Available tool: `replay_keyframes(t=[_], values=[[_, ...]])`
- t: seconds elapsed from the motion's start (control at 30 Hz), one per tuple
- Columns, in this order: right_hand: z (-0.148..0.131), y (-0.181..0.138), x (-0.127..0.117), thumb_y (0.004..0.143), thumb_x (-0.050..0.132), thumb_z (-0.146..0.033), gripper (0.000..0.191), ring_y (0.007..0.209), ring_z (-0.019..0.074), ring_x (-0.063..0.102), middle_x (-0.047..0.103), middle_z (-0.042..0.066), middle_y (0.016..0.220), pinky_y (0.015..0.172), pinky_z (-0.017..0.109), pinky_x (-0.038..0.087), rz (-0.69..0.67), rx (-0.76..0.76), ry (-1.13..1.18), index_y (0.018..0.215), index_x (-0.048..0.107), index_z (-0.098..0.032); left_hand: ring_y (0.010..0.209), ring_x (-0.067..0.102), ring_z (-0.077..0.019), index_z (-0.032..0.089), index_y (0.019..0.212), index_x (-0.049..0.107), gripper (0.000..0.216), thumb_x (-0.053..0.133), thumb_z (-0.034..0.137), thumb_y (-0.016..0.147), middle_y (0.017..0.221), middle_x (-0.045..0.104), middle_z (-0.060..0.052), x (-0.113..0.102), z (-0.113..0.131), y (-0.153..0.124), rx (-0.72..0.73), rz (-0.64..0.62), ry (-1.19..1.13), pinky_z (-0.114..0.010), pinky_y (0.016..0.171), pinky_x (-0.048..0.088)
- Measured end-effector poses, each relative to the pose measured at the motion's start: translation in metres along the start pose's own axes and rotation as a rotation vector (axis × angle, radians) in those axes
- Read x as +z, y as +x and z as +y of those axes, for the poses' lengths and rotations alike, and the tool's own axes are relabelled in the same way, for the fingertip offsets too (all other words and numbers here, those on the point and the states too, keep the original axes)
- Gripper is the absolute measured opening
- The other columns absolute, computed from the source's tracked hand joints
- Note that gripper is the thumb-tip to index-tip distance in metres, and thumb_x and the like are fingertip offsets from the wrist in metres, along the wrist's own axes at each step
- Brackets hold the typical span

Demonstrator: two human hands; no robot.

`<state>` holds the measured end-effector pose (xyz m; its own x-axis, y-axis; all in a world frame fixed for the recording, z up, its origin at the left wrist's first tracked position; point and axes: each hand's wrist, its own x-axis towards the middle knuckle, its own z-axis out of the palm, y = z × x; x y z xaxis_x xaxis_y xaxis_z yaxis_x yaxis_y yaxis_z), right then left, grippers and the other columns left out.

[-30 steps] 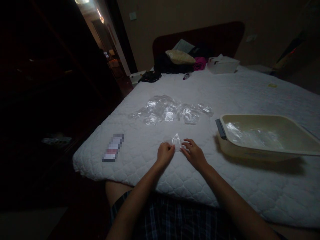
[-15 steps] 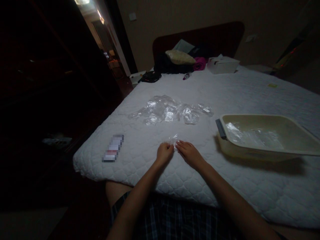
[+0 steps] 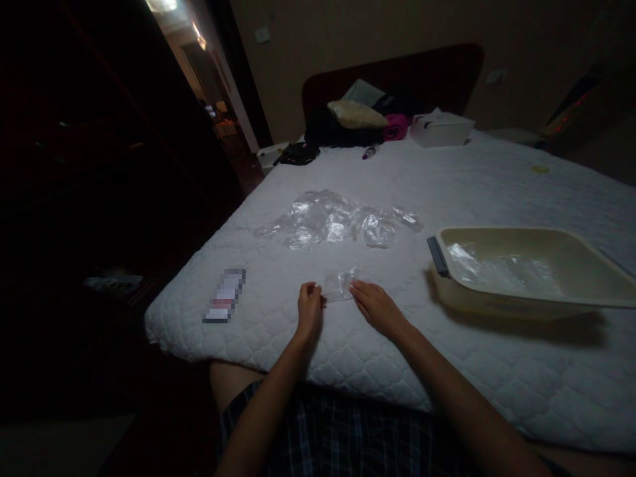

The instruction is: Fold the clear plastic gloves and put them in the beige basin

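Fingers (image 3: 311,289) of the left hand (image 3: 309,308) are bunched together and curled, their tips at the near-left edge of a small clear plastic piece (image 3: 339,283). The light is too dim to tell whether they pinch it. The right hand (image 3: 375,305) lies flat, its fingers (image 3: 358,287) stretched out side by side, tips resting on the right edge of the same piece. Both forearms reach up over plaid shorts (image 3: 338,430) onto a white quilted mattress (image 3: 447,377).

The plastic piece lies flat on the mattress between the two hands, to the left of a beige basin (image 3: 497,306) and a little nearer than the basin's far rim. Well to the left of the basin, past both hands, lies a small flat packet (image 3: 224,303). Inside the basin sits a crumpled sheet of clear plastic (image 3: 491,271), and a dark handle (image 3: 437,256) shows on the basin's left end.

Left of the basin and somewhat farther away, a loose pile of clear plastic pieces (image 3: 338,222) spreads over the mattress, apart from the small piece. Far beyond the basin, against a dark headboard (image 3: 397,69), lie a white box (image 3: 440,129), a pink cloth (image 3: 396,127), a beige pillow (image 3: 355,114) and a black bag (image 3: 298,154).
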<state>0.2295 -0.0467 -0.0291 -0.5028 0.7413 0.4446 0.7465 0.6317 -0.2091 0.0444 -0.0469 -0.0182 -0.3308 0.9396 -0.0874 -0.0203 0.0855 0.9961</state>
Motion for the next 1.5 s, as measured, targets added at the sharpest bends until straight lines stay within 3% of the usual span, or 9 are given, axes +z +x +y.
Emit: replay_keyframes(t=[0.13, 0.23, 0.37, 0.5, 0.67, 0.83, 1.07, 1.2, 1.5], values=[[0.001, 0.0, 0.001, 0.085, 0.043, -0.017, 0.031, 0.111, 0.0203, 0.049, 0.054, 0.011, 0.121, 0.093, 0.039, 0.04, 0.015, 0.007, 0.019, 0.115, 0.053, -0.016, 0.05, 0.052, -0.0101, 0.014, 0.071, 0.052, 0.036, 0.05, 0.05, 0.07, 0.062, 0.054, 0.0, -0.009, 0.003, -0.004, -0.121, -0.154, -0.096, -0.021, 0.046, 0.039], [0.001, 0.0, 0.001, 0.085, 0.043, -0.017, 0.031, 0.11, 0.0204, 0.05, 0.055, 0.011, 0.12, 0.092, 0.039, 0.04, 0.028, 0.006, 0.03, 0.114, 0.053, -0.016, 0.059, 0.055, -0.012, 0.013, 0.067, 0.058, 0.034, 0.055, 0.046, 0.069, 0.065, 0.058, -0.003, -0.011, 0.004, -0.007, -0.068, -0.234, -0.018, -0.023, 0.054, 0.043], [0.0, 0.0, 0.0, 0.085, 0.043, -0.017, 0.031, 0.111, 0.0208, 0.049, 0.055, 0.01, 0.12, 0.093, 0.04, 0.04, 0.03, 0.001, 0.033, 0.114, 0.053, -0.017, 0.076, 0.058, -0.015, 0.014, 0.079, 0.063, 0.019, 0.059, 0.03, 0.068, 0.08, 0.062, -0.006, -0.006, 0.0, -0.013, 0.21, -0.163, 0.145, -0.027, 0.069, 0.046], [0.0, 0.0, 0.0, 0.085, 0.043, -0.017, 0.031, 0.11, 0.0208, 0.049, 0.055, 0.01, 0.12, 0.093, 0.041, 0.04, 0.019, 0.009, 0.035, 0.114, 0.053, -0.017, 0.084, 0.058, -0.0151, 0.017, 0.099, 0.059, 0.029, 0.059, 0.022, 0.071, 0.097, 0.061, -0.007, 0.002, -0.009, -0.02, 0.396, -0.129, 0.177, -0.03, 0.078, 0.046], [0.0, 0.0, 0.0, 0.085, 0.043, -0.017, 0.032, 0.111, 0.021, 0.049, 0.054, 0.011, 0.12, 0.093, 0.041, 0.039, 0.016, 0.005, 0.039, 0.115, 0.052, -0.017, 0.082, 0.059, -0.0146, 0.016, 0.094, 0.056, 0.023, 0.059, 0.023, 0.073, 0.09, 0.061, -0.006, 0.008, -0.017, -0.017, 0.411, -0.079, 0.103, -0.03, 0.077, 0.048], [0.002, 0.0, 0.001, 0.084, 0.043, -0.016, 0.032, 0.111, 0.0207, 0.048, 0.054, 0.011, 0.12, 0.093, 0.04, 0.039, 0.011, -0.002, 0.038, 0.115, 0.052, -0.016, 0.074, 0.058, -0.0131, 0.017, 0.086, 0.059, 0.013, 0.054, 0.025, 0.077, 0.085, 0.06, -0.004, 0.012, -0.009, -0.006, 0.481, -0.159, 0.227, -0.026, 0.068, 0.048], [0.001, 0.0, 0.0, 0.084, 0.042, -0.016, 0.031, 0.112, 0.0213, 0.048, 0.053, 0.011, 0.121, 0.094, 0.041, 0.039, 0.007, -0.002, 0.039, 0.114, 0.052, -0.016, 0.068, 0.053, -0.0106, 0.019, 0.097, 0.054, 0.021, 0.055, 0.022, 0.076, 0.084, 0.056, -0.002, 0.021, -0.003, 0.0, 0.58, -0.231, 0.369, -0.024, 0.063, 0.047], [-0.001, 0.001, -0.001, 0.085, 0.041, -0.018, 0.033, 0.109, 0.0216, 0.05, 0.055, 0.012, 0.118, 0.092, 0.041, 0.04, 0.017, 0.029, 0.073, 0.117, 0.048, -0.015, 0.072, 0.054, -0.01, 0.018, 0.087, 0.056, 0.011, 0.055, 0.02, 0.076, 0.092, 0.052, -0.002, 0.023, -0.007, 0.001, 0.625, -0.261, 0.393, -0.023, 0.065, 0.047], [-0.001, 0.0, -0.002, 0.084, 0.04, -0.017, 0.037, 0.106, 0.0215, 0.051, 0.055, 0.011, 0.117, 0.091, 0.041, 0.041, 0.027, 0.026, 0.087, 0.121, 0.044, -0.017, 0.071, 0.054, -0.0105, 0.017, 0.08, 0.06, 0.008, 0.053, 0.022, 0.078, 0.086, 0.053, -0.003, 0.024, -0.006, 0.005, 0.596, -0.275, 0.469, -0.024, 0.065, 0.046]])
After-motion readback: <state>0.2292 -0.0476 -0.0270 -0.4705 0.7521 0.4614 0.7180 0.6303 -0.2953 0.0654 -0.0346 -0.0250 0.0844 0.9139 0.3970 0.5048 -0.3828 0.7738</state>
